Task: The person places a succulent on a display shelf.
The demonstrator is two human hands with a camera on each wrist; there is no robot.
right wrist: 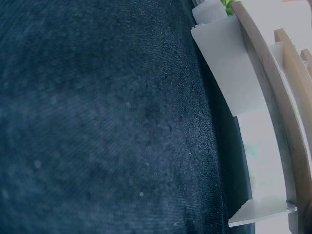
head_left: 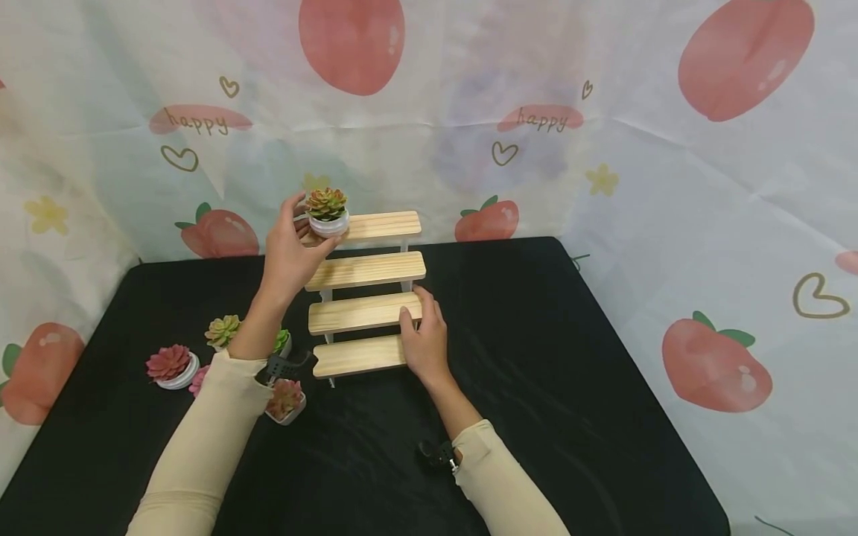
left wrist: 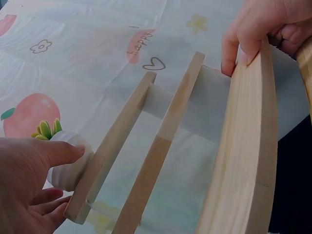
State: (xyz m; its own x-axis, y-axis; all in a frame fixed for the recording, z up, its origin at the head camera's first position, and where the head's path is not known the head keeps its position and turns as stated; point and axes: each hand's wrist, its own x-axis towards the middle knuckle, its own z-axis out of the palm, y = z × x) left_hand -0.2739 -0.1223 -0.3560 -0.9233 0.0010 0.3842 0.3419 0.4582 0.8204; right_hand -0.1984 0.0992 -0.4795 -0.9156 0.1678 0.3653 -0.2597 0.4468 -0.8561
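A stepped shelf [head_left: 365, 269] with several light wooden boards on pale side supports stands on a black cloth. On the left end of its top board sits a potted succulent [head_left: 328, 216] in a round white pot. My left hand [head_left: 293, 249] holds this pot between thumb and fingers; the left wrist view shows the thumb across the white pot [left wrist: 70, 161]. My right hand [head_left: 427, 339] grips the right end of a lower board, and its fingers also show on the wooden edge in the left wrist view. The right wrist view does not show the right hand.
Left of the shelf, partly behind my left forearm, are several more potted succulents, among them a dark pink one [head_left: 169, 365], a yellow-green one [head_left: 223, 330] and a reddish one [head_left: 284, 402]. A fruit-printed white curtain [head_left: 415, 164] hangs behind the black table [head_left: 536, 417].
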